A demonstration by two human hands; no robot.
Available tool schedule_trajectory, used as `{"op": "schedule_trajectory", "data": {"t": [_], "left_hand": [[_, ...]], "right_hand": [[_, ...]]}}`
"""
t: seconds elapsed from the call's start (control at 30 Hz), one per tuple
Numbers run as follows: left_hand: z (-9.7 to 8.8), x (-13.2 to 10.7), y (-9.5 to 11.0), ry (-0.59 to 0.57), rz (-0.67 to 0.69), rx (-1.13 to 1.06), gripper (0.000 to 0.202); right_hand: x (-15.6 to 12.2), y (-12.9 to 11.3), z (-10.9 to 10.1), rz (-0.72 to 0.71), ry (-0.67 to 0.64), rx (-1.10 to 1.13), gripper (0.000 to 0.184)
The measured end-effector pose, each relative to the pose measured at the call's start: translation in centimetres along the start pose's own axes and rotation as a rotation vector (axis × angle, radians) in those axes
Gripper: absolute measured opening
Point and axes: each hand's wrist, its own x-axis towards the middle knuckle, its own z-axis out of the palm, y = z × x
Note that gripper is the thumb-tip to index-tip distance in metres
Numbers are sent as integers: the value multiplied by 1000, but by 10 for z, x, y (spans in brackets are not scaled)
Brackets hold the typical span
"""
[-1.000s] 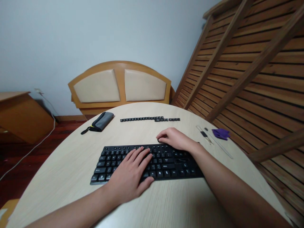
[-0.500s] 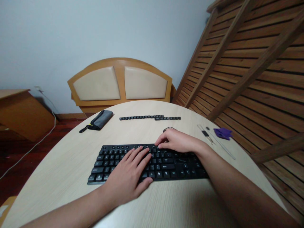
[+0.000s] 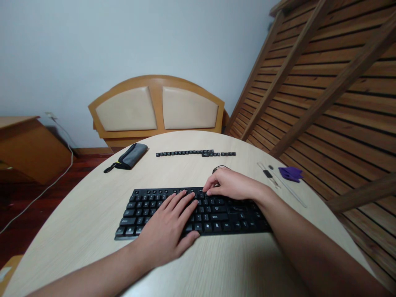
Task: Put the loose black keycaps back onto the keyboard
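Note:
A black keyboard (image 3: 216,216) lies on the round pale wooden table (image 3: 93,198). My left hand (image 3: 167,231) rests flat on its middle keys with the fingers stretched out and holds nothing. My right hand (image 3: 232,185) is curled over the keyboard's top row. Its fingertips are pinched together and pressed down on a key there; what they hold, if anything, is hidden. Just beyond that hand a thin dark wire ring (image 3: 219,167) lies on the table. Farther back, several loose black keycaps (image 3: 194,153) are lined up in a row.
A grey zip pouch (image 3: 131,156) lies at the table's back left. At the right edge are a purple object (image 3: 290,173), a small dark-tipped tool (image 3: 267,173) and a clear strip (image 3: 287,187). A padded headboard (image 3: 156,108) and a slatted wooden frame (image 3: 324,95) stand behind.
My right hand pulled back from the table beyond the keyboard onto its top row, uncovering the wire ring. The left hand stayed flat on the keys.

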Motion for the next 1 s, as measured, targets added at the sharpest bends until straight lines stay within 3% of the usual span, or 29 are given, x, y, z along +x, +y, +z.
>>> {"op": "schedule_trajectory", "data": {"t": [1.0], "left_hand": [[-1,-1,-1,8,2,-14,63]], "right_hand": [[-1,-19,4,41,50,-280,16]]}}
